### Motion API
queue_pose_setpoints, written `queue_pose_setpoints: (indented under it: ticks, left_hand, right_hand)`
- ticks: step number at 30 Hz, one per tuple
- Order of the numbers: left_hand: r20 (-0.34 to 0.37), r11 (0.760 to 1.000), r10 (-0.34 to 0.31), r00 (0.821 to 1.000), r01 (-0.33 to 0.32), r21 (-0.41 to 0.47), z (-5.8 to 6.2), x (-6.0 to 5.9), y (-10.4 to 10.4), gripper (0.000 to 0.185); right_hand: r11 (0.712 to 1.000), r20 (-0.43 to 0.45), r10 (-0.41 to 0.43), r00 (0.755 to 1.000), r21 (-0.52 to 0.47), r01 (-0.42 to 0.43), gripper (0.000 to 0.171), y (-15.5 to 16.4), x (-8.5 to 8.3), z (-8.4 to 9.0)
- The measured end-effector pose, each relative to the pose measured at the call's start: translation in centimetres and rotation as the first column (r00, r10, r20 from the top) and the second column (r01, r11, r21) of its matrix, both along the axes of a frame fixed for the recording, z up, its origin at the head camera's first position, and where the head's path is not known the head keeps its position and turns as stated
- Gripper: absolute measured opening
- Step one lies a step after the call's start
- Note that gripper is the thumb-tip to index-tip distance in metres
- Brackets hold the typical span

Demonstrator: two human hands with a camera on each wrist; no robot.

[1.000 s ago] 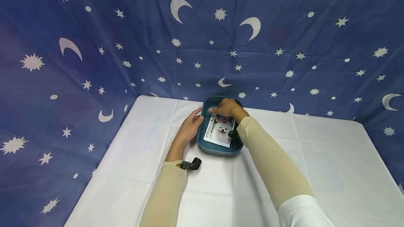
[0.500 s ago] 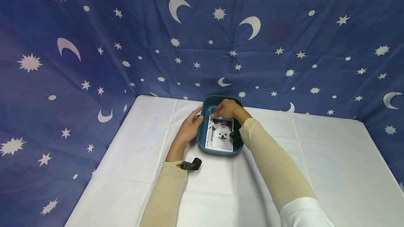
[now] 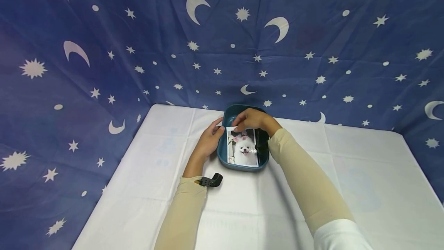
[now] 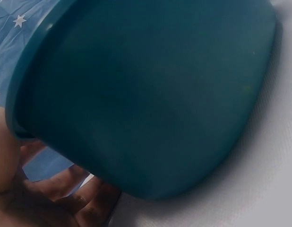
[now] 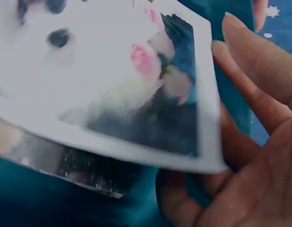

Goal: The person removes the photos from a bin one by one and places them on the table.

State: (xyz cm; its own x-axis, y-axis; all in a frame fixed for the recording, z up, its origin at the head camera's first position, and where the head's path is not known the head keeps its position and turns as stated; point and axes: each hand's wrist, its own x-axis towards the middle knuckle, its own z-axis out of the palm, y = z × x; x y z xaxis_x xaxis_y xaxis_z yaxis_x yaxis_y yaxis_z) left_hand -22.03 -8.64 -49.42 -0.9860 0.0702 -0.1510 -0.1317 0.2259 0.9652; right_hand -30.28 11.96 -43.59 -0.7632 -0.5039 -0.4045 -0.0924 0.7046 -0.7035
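A teal plastic basin [image 3: 239,168] stands on the table by the back curtain. Inside it is a white-bordered photo print [image 3: 245,151] of a white fluffy dog with pink flowers. Beneath that print, the right wrist view shows the edge of another dark, glossy sheet [image 5: 75,165]. My right hand [image 3: 253,119] is over the basin at the print's far edge, thumb and fingers apart; some fingers lie beside and below the print's corner. My left hand [image 3: 209,140] touches the basin's left outer side, with its fingers [image 4: 65,184] spread along the wall below the rim.
A white cloth covers the table [image 3: 166,146]. A blue curtain [image 3: 222,41] with moons and stars hangs behind and at the left. A black wrist camera [image 3: 212,180] sits on the left wrist; dark gear on the right wrist hangs over the basin's right side.
The photo print has turned from slanted to nearly straight in the basin. My right hand has shifted slightly right and its fingers have spread off the print. The left hand stays in place.
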Motion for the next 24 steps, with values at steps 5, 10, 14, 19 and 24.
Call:
queue_pose_setpoints:
  ticks: [5, 10, 14, 19, 24]
  left_hand:
    - [0.007, 1.000, 0.000, 1.000, 0.000, -0.003, 0.2, 0.0, 0.1, 0.043]
    - [0.009, 1.000, 0.001, 1.000, -0.001, -0.003, 0.1, 0.1, 0.1, 0.043]
    - [0.010, 1.000, 0.003, 1.000, -0.003, 0.003, 0.2, 0.2, 0.3, 0.043]
    - [0.002, 1.000, -0.001, 1.000, 0.001, -0.002, 0.3, 0.1, 0.4, 0.042]
    - [-0.008, 1.000, 0.008, 1.000, -0.008, -0.014, 0.2, 0.0, 0.2, 0.042]
  right_hand:
    - [0.999, 0.030, 0.046, 0.998, -0.007, -0.046, 0.043, 0.5, 0.4, 0.7]
    - [0.998, -0.014, 0.060, 0.998, 0.024, -0.059, 0.052, 1.0, 1.3, 1.7]
    - [0.999, -0.036, 0.031, 0.999, 0.040, -0.030, 0.052, 1.5, 2.4, 2.5]
    - [1.000, -0.134, -0.016, 0.991, 0.022, 0.019, 0.044, 2.5, 3.3, 3.3]
    - [0.989, -0.190, -0.133, 0.973, -0.087, 0.118, 0.047, 4.3, 4.2, 4.4]
